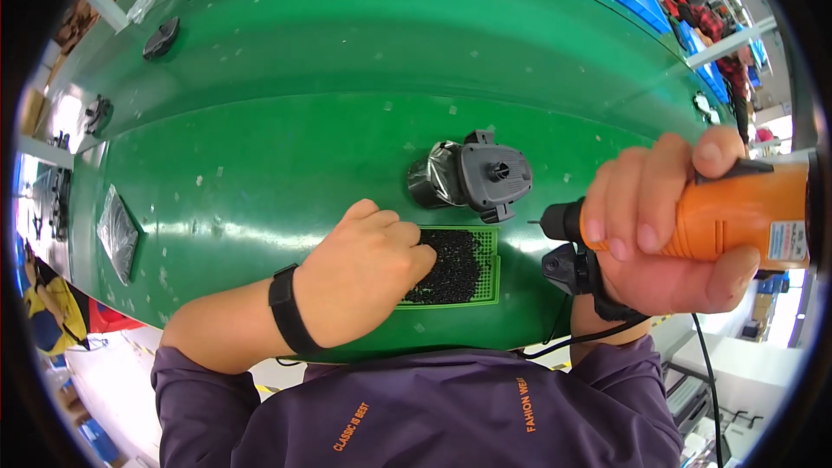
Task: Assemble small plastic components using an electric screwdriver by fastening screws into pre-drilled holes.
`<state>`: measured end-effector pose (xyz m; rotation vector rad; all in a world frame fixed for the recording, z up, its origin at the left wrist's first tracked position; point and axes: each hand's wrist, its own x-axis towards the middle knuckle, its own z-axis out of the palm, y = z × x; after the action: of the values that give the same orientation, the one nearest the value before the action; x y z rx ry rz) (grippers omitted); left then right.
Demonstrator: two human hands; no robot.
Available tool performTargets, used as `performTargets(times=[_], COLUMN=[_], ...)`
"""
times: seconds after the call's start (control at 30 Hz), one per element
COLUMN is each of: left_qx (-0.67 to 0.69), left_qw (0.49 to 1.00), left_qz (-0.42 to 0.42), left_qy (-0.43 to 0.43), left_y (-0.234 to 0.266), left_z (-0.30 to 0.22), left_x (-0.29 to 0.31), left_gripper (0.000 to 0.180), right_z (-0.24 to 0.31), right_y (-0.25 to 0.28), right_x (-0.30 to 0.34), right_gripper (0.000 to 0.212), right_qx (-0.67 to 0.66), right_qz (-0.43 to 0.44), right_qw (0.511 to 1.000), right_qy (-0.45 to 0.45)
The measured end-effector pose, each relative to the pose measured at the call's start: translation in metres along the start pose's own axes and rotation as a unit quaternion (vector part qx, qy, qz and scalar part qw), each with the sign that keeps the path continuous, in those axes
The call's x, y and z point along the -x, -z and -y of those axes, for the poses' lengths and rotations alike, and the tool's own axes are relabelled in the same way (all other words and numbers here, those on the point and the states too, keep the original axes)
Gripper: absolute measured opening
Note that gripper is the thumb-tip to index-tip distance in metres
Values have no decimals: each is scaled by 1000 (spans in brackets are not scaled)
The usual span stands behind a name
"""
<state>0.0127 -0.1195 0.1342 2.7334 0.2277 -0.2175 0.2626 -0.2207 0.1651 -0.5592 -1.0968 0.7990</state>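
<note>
The left hand (pixel 368 273) rests curled over the near-left part of a shallow green plastic tray (pixel 490 273) filled with small black screws (pixel 455 264). Its fingers (pixel 407 238) are bent and bunched together, tips pressed down into the pile of screws; whether any screw is pinched between them cannot be told, since the fingertips hide the contact. A black band (pixel 288 310) circles the wrist of that hand.

The right hand (pixel 659 225) is closed in a full grip around an orange-bodied electric screwdriver (pixel 737 217), fingers wrapped over the top and thumb underneath. The tool's black nose (pixel 562 221) and thin bit stick out to the left of those fingers, pointing toward the tray's far-right corner and stopping just short of it, above the green surface. A black cable (pixel 555 345) runs down from below that hand.

Just beyond the left fingertips, past the tray's far edge, sits a dark grey plastic motor-like assembly (pixel 481 175) with a round housing and a foil-wrapped end on its left side; it lies between the two hands and touches neither. All of this sits on a wide green conveyor belt (pixel 303 121). Well to the left of the left fingers lies a small clear plastic bag of dark parts (pixel 117 232).
</note>
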Motion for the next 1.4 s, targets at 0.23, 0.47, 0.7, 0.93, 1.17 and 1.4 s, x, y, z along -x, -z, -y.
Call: performTargets(times=[0.23,0.47,0.7,0.93,1.17,1.4], left_qx=[188,214,421,549,546,692], left_qw=[979,973,894,814,822,712], left_qz=[-66,-82,-128,-168,-147,-94], left_qy=[28,26,91,87,71,75], left_y=[0,-6,-5,-8,-13,-19], left_z=[10,16,4,-3,1,2], left_x=[-7,-9,-16,-16,-20,-21], left_gripper=[10,9,16,19,32,35], right_z=[-4,-13,-19,-21,-24,-24], right_y=[2,-5,-15,-17,-18,-19], right_x=[4,8,11,15,19,22], right_gripper=[65,65,60,57,56,56], right_qx=[23,1,-63,-87,-93,-119], right_qz=[10,24,56,67,53,49], right_qw=[1000,999,996,994,994,991], right_qy=[-5,-32,-29,-26,-11,20])
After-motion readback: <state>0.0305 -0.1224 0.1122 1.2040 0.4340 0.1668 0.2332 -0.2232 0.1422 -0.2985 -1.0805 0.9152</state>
